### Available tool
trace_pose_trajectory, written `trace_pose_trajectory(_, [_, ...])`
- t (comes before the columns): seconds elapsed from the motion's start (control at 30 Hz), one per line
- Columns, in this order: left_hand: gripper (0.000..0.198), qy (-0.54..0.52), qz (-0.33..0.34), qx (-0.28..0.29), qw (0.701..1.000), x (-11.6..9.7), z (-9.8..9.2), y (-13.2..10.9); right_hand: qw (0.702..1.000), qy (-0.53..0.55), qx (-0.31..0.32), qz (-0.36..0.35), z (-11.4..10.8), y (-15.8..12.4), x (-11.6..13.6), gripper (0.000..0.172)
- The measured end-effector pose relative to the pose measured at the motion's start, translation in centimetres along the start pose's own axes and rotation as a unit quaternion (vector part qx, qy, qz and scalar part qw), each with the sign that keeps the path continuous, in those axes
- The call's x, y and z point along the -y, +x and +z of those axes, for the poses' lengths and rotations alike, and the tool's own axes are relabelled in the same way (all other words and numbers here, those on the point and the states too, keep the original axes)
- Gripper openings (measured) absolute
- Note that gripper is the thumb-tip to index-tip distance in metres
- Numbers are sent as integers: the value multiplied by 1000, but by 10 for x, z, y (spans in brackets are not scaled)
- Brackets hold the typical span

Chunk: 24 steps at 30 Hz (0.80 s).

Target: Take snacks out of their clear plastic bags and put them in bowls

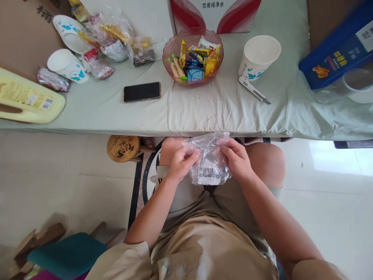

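Observation:
A clear plastic bag [208, 167] hangs between my two hands, above my lap and just in front of the table edge. My left hand [184, 160] pinches its left side between thumb and fingers. On the other side, my right hand [236, 156] grips the bag near its upper right. The plastic is crinkled and see-through, and a pale patch shows low in it; I cannot tell whether anything is inside. Beyond my hands, a pink glass bowl [169, 58] on the table holds several wrapped snacks [201, 58].
On the cloth-covered table [186, 111] lie a phone [142, 91] and a box cutter [254, 90] with its blade out, beside a paper cup [259, 58]. Bagged snacks [116, 39], another cup [67, 65] and a yellow jug [32, 97] stand left. A blue box [338, 50] is right.

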<state>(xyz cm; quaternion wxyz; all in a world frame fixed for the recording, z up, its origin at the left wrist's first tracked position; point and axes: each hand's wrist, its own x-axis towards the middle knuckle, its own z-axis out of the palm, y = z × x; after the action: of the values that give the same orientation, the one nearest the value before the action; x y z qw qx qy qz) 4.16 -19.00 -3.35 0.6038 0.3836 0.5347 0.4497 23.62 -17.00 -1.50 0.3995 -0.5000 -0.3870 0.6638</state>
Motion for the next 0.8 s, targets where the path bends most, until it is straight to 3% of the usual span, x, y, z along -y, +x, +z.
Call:
trace_pose_trajectory(0.1, [44,25,7,-12,1000,3,4,4,998,19,57,35,-7,2,-10,44])
trace_pose_trajectory(0.2, [49,33,-15,27,999,0,5,11,995,-5,85,44,-9,4,-17,38])
trace_pose_trajectory(0.3, [58,52,-50,89,993,-9,5,17,998,17,46,28,-9,7,-20,29])
trace_pose_trajectory(0.5, [61,50,-127,131,982,-25,8,21,995,97,-19,14,-10,7,-21,29])
trace_pose_trajectory(0.57, [53,28,-127,117,985,-26,11,21,989,141,-27,21,-11,7,-20,31])
trace_pose_trajectory(0.7, [31,-28,-71,28,997,-26,21,25,982,186,-21,12,-15,8,-18,22])
trace_pose_trajectory(0.8, [20,-62,-57,12,996,-28,27,28,979,202,10,-8,-20,8,-17,19])
